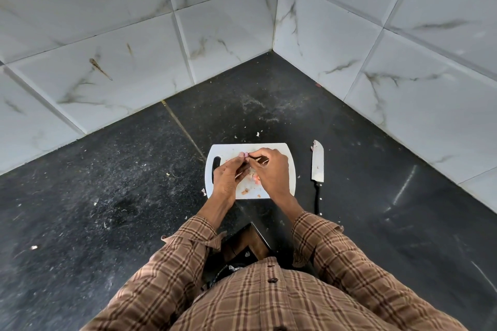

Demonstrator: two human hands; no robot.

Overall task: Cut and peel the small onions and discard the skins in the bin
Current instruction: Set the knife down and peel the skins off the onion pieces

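We pinch a small onion (244,154) between left hand (228,179) and right hand (271,172) fingertips above the cutting board (279,149), so skins drop below, knife (317,162) lying right of our grip.

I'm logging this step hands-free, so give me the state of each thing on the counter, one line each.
Left hand: over the board, fingers pinching a small onion.
Right hand: over the board, fingertips picking at that onion.
Small onion: held between both hands, mostly hidden.
Cutting board: flat on the counter, littered with peel bits.
Knife: lying beside the board, untouched, blade pointing away.
Skin scraps: loose on the counter, not yet binned.
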